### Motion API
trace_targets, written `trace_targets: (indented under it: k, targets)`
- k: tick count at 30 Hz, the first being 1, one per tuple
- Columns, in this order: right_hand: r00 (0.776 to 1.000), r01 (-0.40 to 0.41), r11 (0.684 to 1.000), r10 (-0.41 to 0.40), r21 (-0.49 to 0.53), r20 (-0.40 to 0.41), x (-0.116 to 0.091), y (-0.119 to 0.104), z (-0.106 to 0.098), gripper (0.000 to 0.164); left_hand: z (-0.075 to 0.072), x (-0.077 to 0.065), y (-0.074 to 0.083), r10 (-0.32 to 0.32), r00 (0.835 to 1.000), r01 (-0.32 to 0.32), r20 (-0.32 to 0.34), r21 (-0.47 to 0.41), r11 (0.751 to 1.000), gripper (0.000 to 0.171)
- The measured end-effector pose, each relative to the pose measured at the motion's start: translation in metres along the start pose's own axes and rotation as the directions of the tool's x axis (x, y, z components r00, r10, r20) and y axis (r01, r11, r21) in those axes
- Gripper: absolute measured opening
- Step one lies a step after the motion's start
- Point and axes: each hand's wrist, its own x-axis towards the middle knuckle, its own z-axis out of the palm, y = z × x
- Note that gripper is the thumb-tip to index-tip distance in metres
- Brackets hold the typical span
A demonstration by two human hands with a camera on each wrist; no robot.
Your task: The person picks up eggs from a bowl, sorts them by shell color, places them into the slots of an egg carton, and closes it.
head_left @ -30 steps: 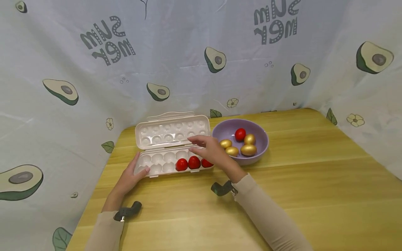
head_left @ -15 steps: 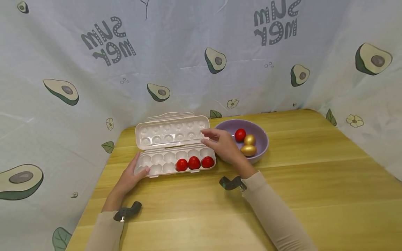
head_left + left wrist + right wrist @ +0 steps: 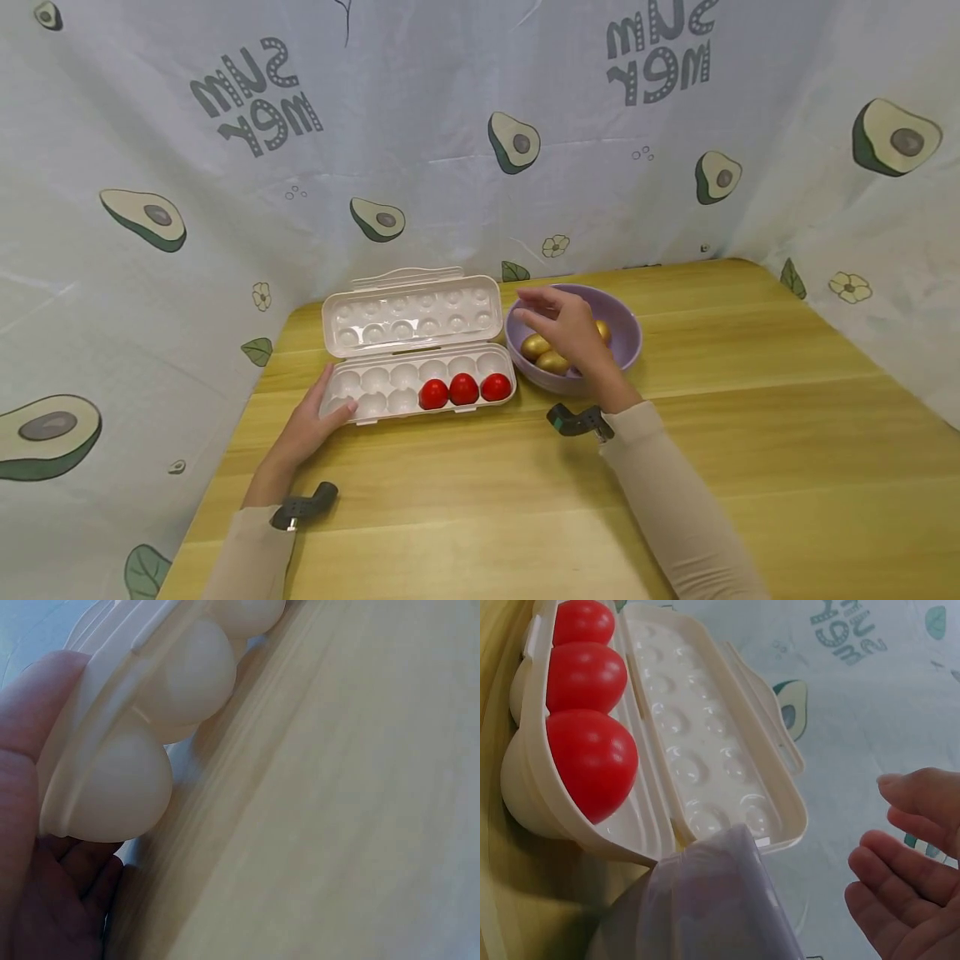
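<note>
A white plastic egg carton (image 3: pixel 403 401) lies with its lid (image 3: pixel 412 312) raised behind it. Three red eggs (image 3: pixel 463 389) sit in the front row at its right end. My left hand (image 3: pixel 303 429) grips the carton's left end, the thumb (image 3: pixel 37 705) on the rim and the other fingers around the end. Over the purple bowl (image 3: pixel 628 354) hovers my right hand (image 3: pixel 573 333), its fingers loosely bent with nothing between them. Several gold eggs (image 3: pixel 552 362) are in the bowl; the hand hides part of its inside. In the right wrist view the bowl wall (image 3: pixel 712 900) stands beside the carton.
The wooden table (image 3: pixel 465 517) extends in front and to the right. A pale curtain (image 3: pixel 435 167) with printed avocados hangs close behind the carton and bowl and along both sides. The bowl almost touches the carton's right end.
My right hand has moved right, from above the carton to above the bowl, holding nothing. The right-most red egg has come fully into sight. My left hand stays on the carton.
</note>
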Motion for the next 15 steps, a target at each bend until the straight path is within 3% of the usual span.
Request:
trace_targets:
  k: [9,15]
  targets:
    - [0.998,-0.052,0.998,0.051,-0.037,-0.019,0.001,0.015,-0.010,0.042,0.000,0.000,0.000,-0.009,1.000,0.009,-0.004,-0.005,1.000,0.090]
    - [0.999,-0.037,0.998,0.036,-0.052,-0.027,0.002,0.025,-0.016,0.039,0.000,0.001,-0.001,-0.007,1.000,0.007,-0.006,-0.010,1.000,0.089]
